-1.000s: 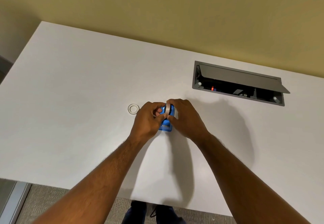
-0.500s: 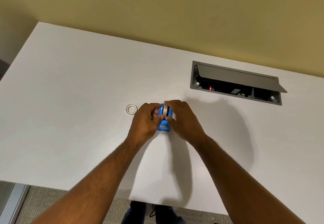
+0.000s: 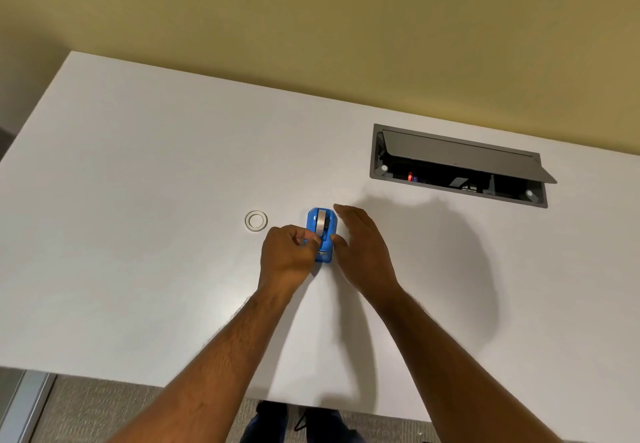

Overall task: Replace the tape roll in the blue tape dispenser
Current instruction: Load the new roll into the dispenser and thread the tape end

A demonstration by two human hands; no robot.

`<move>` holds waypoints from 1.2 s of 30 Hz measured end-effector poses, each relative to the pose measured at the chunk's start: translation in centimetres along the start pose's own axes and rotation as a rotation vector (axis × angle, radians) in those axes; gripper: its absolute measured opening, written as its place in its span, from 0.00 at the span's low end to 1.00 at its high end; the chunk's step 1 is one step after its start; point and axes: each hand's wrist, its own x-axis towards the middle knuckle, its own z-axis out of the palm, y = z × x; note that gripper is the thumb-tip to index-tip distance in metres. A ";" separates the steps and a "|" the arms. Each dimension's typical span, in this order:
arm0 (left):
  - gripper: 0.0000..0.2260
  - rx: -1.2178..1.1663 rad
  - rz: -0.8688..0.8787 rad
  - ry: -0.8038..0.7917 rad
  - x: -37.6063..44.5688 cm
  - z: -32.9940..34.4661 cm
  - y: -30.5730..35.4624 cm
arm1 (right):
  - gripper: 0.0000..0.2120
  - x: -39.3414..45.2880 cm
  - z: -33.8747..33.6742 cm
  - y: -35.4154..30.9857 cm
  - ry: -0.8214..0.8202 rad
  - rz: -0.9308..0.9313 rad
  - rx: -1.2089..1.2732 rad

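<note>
Left hand (image 3: 289,255) pinches the blue tape dispenser (image 3: 322,234) steady, right hand (image 3: 360,245) open at 3 o'clock (empty), tape roll (image 3: 322,218) seated, spent core (image 3: 256,221) at 9 o'clock.

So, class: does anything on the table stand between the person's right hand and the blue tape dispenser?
Nothing visible does. The right hand is open right beside the blue tape dispenser, its thumb at the dispenser's side. The left hand is on the opposite side, and the empty tape ring lies further left on the table.
</note>
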 end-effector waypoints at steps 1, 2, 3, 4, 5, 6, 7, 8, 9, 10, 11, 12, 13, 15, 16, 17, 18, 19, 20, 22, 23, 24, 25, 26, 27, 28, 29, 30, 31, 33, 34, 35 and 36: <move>0.04 0.014 0.006 0.011 0.1 -0.2 0.0 | 0.19 -0.3 0.0 -0.4 0.086 0.073 0.051; 0.04 0.038 0.022 0.020 0.3 -0.4 -0.1 | 0.15 -0.7 -0.1 -1.1 0.161 0.170 0.115; 0.06 0.066 0.054 0.024 0.6 -0.7 -0.2 | 0.09 -0.9 -0.2 -1.7 0.207 0.293 0.208; 0.08 0.088 0.112 0.021 0.8 -1.1 -0.3 | 0.06 -1.1 -0.2 -2.3 0.220 0.427 0.351; 0.12 0.106 0.199 -0.001 1.2 -1.6 -0.3 | 0.05 -1.2 -0.2 -2.8 0.205 0.558 0.519; 0.16 0.127 0.309 -0.050 1.6 -2.2 -0.2 | 0.06 -1.3 -0.2 -3.3 0.173 0.675 0.674; 0.21 0.165 0.428 -0.127 2.3 -2.7 0.1 | 0.06 -1.4 -0.3 -3.7 0.135 0.768 0.798; 0.25 0.232 0.538 -0.223 3.1 -3.1 0.5 | 0.06 -1.4 -0.3 -4.1 0.097 0.843 0.884; 0.28 0.325 0.616 -0.326 4.1 -3.5 1.0 | 0.05 -1.3 -0.2 -4.4 0.063 0.903 0.943; 0.31 0.436 0.656 -0.427 5.0 -3.8 1.7 | 0.05 -1.3 -0.1 -4.7 0.036 0.944 0.983; 0.35 0.548 0.671 -0.519 5.9 -3.9 2.5 | 0.05 -1.1 0.0 -4.9 0.020 0.970 1.005; 0.37 0.643 0.677 -0.601 6.7 -3.9 3.2 | 0.06 -0.9 0.1 -5.1 0.014 0.988 1.016; 0.38 0.711 0.685 -0.671 7.4 -3.8 3.9 | 0.07 -0.8 0.3 -5.2 0.015 1.002 1.022; 0.37 0.788 0.719 -0.766 8.3 -3.6 4.8 | 0.08 -0.5 0.6 -5.4 0.026 1.027 1.045; 0.35 0.803 0.735 -0.793 8.6 -3.4 5.1 | 0.08 -0.4 0.7 -5.5 0.033 1.037 1.062; 0.33 0.808 0.744 -0.811 8.7 -3.3 5.3 | 0.08 -0.3 0.8 -5.7 0.039 1.045 1.077; 0.31 0.807 0.745 -0.826 8.8 -3.2 5.4 | 0.07 -0.1 0.8 -5.8 0.043 1.051 1.088; 0.30 0.799 0.744 -0.839 8.8 -3.0 5.4 | 0.07 0.0 0.9 -5.9 0.048 1.056 1.099; 0.28 0.789 0.743 -0.852 8.8 -2.9 5.5 | 0.07 0.1 1.0 -6.0 0.053 1.060 1.106; 0.26 0.778 0.740 -0.868 8.8 -2.8 5.4 | 0.07 0.4 1.1 -6.2 0.066 1.073 1.114; 0.25 0.777 0.738 -0.870 8.8 -2.9 5.4 | 0.07 0.6 1.1 -6.3 0.075 1.080 1.118; 0.24 0.777 0.735 -0.871 8.9 -2.9 5.4 | 0.07 0.7 1.1 -6.3 0.084 1.089 1.122; 0.24 0.779 0.734 -0.872 8.9 -2.9 5.5 | 0.07 0.8 1.1 -6.4 0.093 1.096 1.124; 0.24 0.780 0.731 -0.874 9.0 -3.0 5.5 | 0.06 0.9 1.2 -6.5 0.101 1.101 1.122; 0.24 0.781 0.725 -0.878 9.0 -3.0 5.6 | 0.06 0.9 1.2 -6.6 0.108 1.101 1.116; 0.25 0.782 0.718 -0.882 9.1 -3.0 5.7 | 0.06 0.9 1.3 -6.6 0.112 1.099 1.106; 0.25 0.781 0.710 -0.886 9.2 -3.0 5.7 | 0.06 0.8 1.3 -6.7 0.114 1.097 1.093; 0.26 0.778 0.700 -0.890 9.2 -3.0 5.7 | 0.06 0.6 1.3 -6.7 0.115 1.096 1.080; 0.27 0.773 0.694 -0.894 9.2 -3.1 5.7 | 0.07 0.4 1.4 -6.7 0.118 1.096 1.070; 0.27 0.767 0.686 -0.898 9.4 -3.1 5.5 | 0.07 0.0 1.7 -6.6 0.125 1.094 1.041; 0.28 0.768 0.683 -0.900 9.5 -3.1 5.4 | 0.07 -0.2 1.9 -6.6 0.131 1.093 1.027; 0.28 0.769 0.679 -0.901 9.6 -3.1 5.3 | 0.07 -0.5 2.0 -6.7 0.140 1.091 1.023; 0.28 0.769 0.675 -0.902 9.7 -3.1 5.3 | 0.06 -0.7 2.1 -6.7 0.152 1.089 1.028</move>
